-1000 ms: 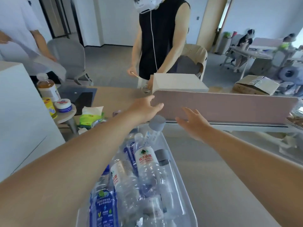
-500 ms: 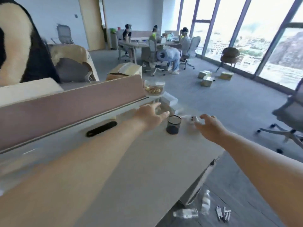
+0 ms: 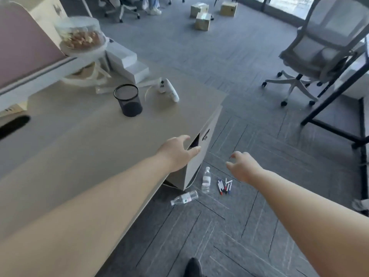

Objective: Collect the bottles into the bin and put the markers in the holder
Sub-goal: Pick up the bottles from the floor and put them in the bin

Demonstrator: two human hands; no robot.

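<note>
Two clear plastic bottles lie on the grey floor beside the desk's end: one upright-looking bottle (image 3: 206, 179) and one on its side (image 3: 184, 197). Several markers (image 3: 225, 185) lie in a loose bunch just right of them. A black mesh holder (image 3: 128, 100) stands on the desk top, with nothing showing inside it. My left hand (image 3: 177, 152) reaches over the desk's edge, fingers relaxed and holding nothing. My right hand (image 3: 240, 165) hovers above the markers with loosely spread fingers, apart from them. The bin is out of view.
The beige desk (image 3: 79, 140) fills the left side. On it are a white controller (image 3: 169, 89), white boxes (image 3: 127, 62) and a clear tub of snacks (image 3: 80, 35). A grey office chair (image 3: 319, 48) and a black frame leg (image 3: 335, 128) stand at the right. Cardboard boxes (image 3: 202, 21) sit far back.
My view has swung right and down, from the bin of bottles to the desk's end and the floor. Both hands moved from over the desk toward the bottles and markers below.
</note>
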